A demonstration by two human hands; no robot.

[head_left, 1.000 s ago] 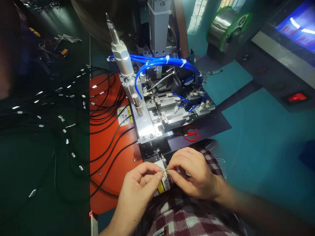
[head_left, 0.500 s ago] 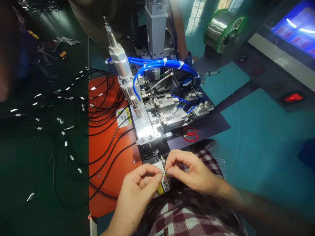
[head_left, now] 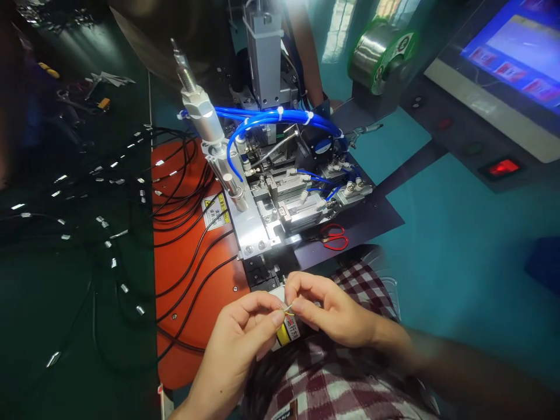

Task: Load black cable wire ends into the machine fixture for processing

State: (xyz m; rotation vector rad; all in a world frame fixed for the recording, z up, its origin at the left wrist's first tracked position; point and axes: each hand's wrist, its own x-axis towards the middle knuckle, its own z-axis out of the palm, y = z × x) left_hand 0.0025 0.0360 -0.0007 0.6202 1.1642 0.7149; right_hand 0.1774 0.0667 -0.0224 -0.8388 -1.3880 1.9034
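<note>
Between my two hands are several thin coloured wires (head_left: 287, 310), green-yellow, whitish and reddish. My left hand (head_left: 251, 326) pinches them between thumb and forefinger. My right hand (head_left: 328, 306) pinches at the wire ends from the other side, its fingertips close to the left ones. Black cables (head_left: 196, 289) run across the orange board to the left; one passes toward my left hand, but its link to the wires is hidden. Just beneath the fingers shows a white and yellow label (head_left: 284, 333) on the machine's front.
A metal machine (head_left: 280, 198) with blue air tubes (head_left: 284, 115) stands ahead on the orange board (head_left: 184, 256). Red-handled scissors (head_left: 335, 238) lie to its right. A solder wire spool (head_left: 376, 55) and a screen panel (head_left: 507, 70) are at upper right. Another person's arm (head_left: 306, 52) is behind.
My view has shifted slightly, so the machine appears a little further left. Both hands keep their pinch; the right fingertips have shifted slightly against the wires.
</note>
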